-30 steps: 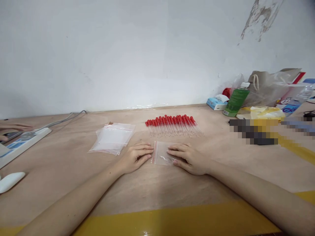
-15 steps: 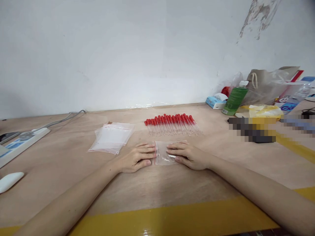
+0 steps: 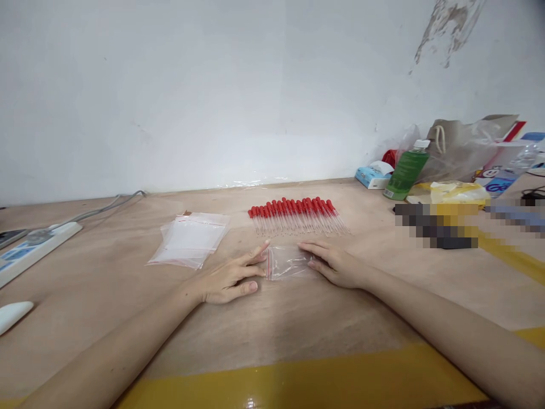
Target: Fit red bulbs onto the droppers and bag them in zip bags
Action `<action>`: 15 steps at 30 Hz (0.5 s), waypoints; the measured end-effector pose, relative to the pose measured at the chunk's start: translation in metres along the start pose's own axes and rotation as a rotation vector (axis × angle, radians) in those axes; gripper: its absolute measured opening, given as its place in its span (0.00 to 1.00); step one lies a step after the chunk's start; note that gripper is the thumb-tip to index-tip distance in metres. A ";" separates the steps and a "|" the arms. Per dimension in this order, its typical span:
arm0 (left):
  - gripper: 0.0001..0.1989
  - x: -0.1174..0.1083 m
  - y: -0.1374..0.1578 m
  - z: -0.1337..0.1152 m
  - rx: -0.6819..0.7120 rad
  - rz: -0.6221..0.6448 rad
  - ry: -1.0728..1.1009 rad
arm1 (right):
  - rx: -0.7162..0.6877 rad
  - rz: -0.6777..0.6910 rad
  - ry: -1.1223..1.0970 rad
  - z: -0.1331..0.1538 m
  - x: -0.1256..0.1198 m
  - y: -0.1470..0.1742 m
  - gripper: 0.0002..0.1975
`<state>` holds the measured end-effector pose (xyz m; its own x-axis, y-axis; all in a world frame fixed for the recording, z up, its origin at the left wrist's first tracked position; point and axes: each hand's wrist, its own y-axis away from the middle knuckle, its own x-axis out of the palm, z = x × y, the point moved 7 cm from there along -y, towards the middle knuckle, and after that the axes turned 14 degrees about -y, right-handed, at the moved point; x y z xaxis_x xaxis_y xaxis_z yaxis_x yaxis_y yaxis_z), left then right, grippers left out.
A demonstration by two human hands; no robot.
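Apparently steadying a clear bag (image 3: 292, 262) flat, with left hand (image 3: 230, 279) spread at its red-striped end, right hand (image 3: 336, 266) loosely extended opposite.

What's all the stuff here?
loose bag: one, clear, between hands
bag pile: several, clear, left
thin tubes: many, clear with red ends, back middle
bottle: one, green, right
tissue pack: one, blue, back right
packet: one, yellow, right
paper bag: one, tan, far right
other clutter: uncountable, mixed colours, right
power strip: one, white, left
cable: at least one, grey, left
rounded object: one, white, left edge
table: one, brown, underneath
wall: one, white, behind
left hand: one, bare, beside loose bag
right hand: one, bare, at loose bag
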<state>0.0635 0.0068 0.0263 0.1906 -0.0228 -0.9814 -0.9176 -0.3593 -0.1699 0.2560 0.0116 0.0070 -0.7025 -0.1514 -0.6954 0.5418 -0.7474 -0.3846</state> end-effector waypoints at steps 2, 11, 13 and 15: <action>0.18 0.002 0.001 0.002 -0.008 0.019 0.000 | 0.015 -0.057 -0.020 -0.003 -0.004 0.000 0.15; 0.25 0.002 -0.010 0.000 -0.021 0.046 -0.250 | 0.087 -0.174 -0.142 -0.013 -0.006 -0.003 0.12; 0.25 0.002 -0.012 0.000 -0.024 0.047 -0.262 | 0.059 -0.143 -0.108 -0.011 -0.005 -0.003 0.15; 0.26 0.001 -0.011 0.004 -0.054 0.018 -0.249 | 0.042 -0.096 -0.069 -0.011 -0.004 -0.002 0.17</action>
<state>0.0722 0.0145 0.0266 0.0764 0.1982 -0.9772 -0.8989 -0.4104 -0.1535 0.2630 0.0209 0.0041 -0.7812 -0.1210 -0.6124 0.4518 -0.7866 -0.4209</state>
